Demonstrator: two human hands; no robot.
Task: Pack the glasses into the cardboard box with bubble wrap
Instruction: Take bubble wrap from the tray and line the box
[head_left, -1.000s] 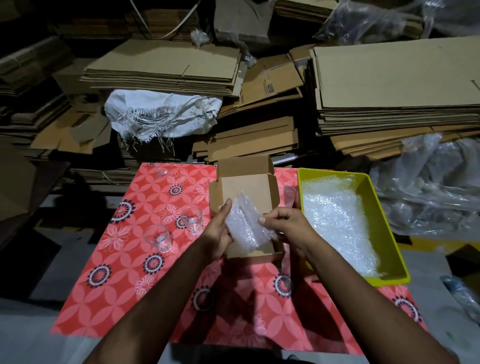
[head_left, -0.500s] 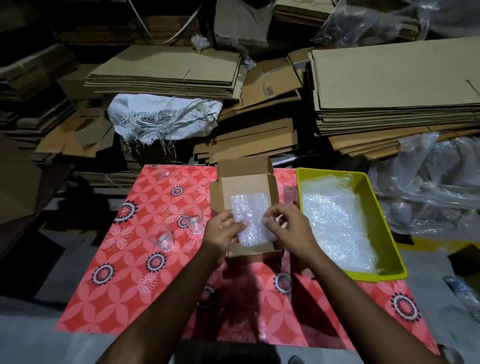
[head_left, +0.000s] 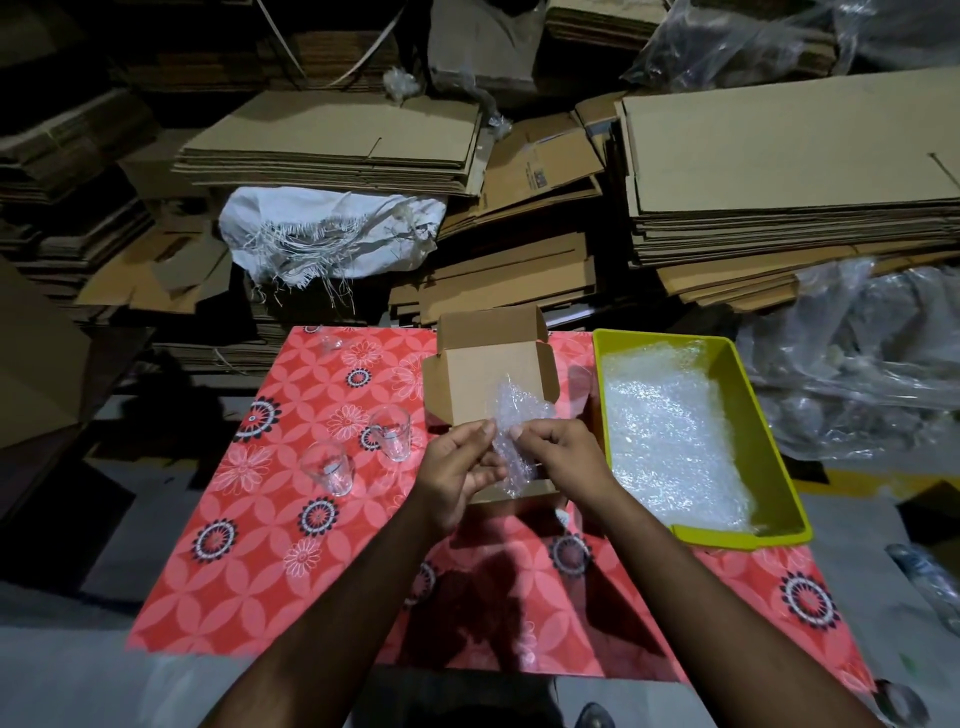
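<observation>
While both of your hands meet over the small open brown cardboard box (head_left: 485, 387), they pinch a crumpled piece of clear bubble wrap (head_left: 514, 431) between them. Your left hand (head_left: 460, 470) has its fingers (head_left: 480, 434) closed on the wrap's left edge, and your right hand (head_left: 563, 457) grips its right edge with thumb and forefinger. The wrap hangs above the near half of the box, whose lid flap stands up at the far side. Two clear drinking glasses (head_left: 390, 434) stand upright on the red flower-patterned mat (head_left: 249, 545) to the left of the box, near each other but apart, on the worktop. Just right of the box sits a yellow-green plastic tray (head_left: 753, 441) filled with more sheets of bubble wrap. Stacks of flattened cardboard (head_left: 779, 171) lie beyond the mat.
</observation>
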